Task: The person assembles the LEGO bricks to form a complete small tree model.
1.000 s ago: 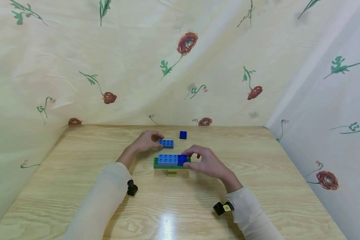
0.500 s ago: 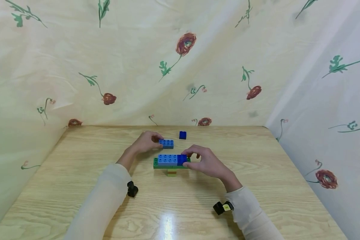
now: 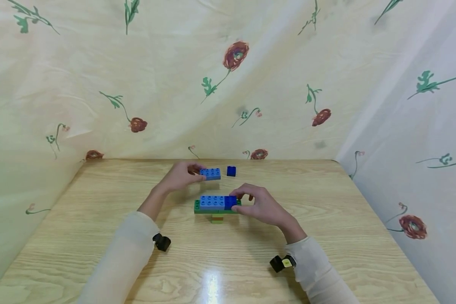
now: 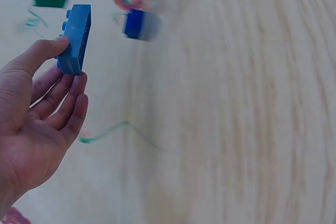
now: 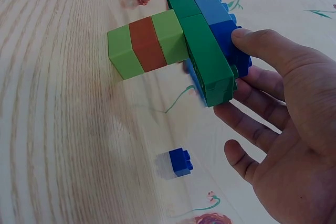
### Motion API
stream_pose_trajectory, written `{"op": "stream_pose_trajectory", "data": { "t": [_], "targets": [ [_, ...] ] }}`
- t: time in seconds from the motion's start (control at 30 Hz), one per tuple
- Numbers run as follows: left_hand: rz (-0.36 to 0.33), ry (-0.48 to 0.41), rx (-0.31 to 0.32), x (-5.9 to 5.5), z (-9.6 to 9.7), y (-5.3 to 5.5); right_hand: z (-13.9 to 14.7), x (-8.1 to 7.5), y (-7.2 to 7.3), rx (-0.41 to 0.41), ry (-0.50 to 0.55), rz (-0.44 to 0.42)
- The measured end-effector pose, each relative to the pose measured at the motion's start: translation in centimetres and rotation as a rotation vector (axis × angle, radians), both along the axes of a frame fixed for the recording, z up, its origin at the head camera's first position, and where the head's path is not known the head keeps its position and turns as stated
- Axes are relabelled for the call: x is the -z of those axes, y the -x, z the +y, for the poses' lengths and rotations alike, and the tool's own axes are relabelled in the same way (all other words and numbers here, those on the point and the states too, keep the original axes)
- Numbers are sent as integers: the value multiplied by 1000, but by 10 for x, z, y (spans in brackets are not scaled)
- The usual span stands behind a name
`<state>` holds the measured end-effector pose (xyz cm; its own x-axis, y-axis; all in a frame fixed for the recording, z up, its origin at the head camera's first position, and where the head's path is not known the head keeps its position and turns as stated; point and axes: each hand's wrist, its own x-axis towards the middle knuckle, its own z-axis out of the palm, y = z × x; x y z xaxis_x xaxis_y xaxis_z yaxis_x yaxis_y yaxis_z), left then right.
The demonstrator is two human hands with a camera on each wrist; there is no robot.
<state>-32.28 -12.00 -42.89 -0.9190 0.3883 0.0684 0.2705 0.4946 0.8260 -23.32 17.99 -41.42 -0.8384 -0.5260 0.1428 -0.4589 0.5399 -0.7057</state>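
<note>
My left hand (image 3: 180,176) pinches a light blue toy building brick (image 3: 211,174) by its left end, held a little above the table. In the left wrist view, the thumb lies on the studded side of that blue brick (image 4: 79,38). With my right hand (image 3: 264,204) I grip a dark blue brick (image 3: 230,203) on top of a T-shaped build. Beside it on the build sits another light blue brick (image 3: 212,202). Both rest on a row of green bricks (image 5: 202,51), carried by a stem of light green and orange-brown bricks (image 5: 147,40).
A small dark blue brick (image 3: 231,171) stands alone near the back of the wooden table (image 3: 220,261). Flowered cloth (image 3: 167,76) hangs behind and at the sides. A black wrist camera (image 3: 161,242) sits on the left sleeve, another black camera (image 3: 277,264) on the right.
My left hand has lifted the light blue brick off the table, moving it slightly back. The right hand and the build have stayed in place.
</note>
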Motion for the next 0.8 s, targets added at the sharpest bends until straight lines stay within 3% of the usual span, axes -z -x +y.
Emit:
{"op": "stream_pose_trajectory", "data": {
  "t": [0.17, 0.47, 0.8],
  "targets": [
    [46, -26, 25, -15, -1, -14, 0, 0, 0, 1, 0, -3],
    [113, -46, 27, -35, 2, -51, 1, 1, -1, -2, 10, -7],
    [129, -42, 60, -42, 6, -83, 0, 0, 0, -3, 2, 15]
  ]
}}
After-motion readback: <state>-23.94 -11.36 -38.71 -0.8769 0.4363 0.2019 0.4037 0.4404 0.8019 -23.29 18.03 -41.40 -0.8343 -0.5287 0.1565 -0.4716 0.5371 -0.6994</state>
